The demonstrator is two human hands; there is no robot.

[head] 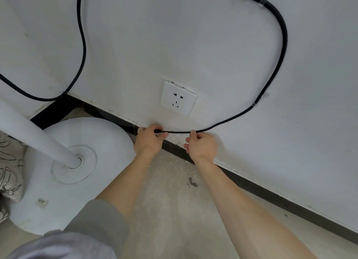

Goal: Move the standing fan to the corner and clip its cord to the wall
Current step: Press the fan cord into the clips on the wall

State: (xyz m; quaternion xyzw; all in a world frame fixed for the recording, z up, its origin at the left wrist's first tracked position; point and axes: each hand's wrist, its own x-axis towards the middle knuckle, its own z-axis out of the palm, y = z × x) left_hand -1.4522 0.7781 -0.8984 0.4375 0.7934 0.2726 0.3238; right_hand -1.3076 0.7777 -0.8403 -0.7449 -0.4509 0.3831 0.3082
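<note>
Black cord (222, 124), judged light and limp: left hand (148, 140) pinches its end, right hand (202, 145) pinches further right, low on wall (213, 45).

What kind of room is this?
Probably a room in a home: a white-painted wall with a white plastic wall socket, a bare grey concrete floor, and a white round fan base.
</note>
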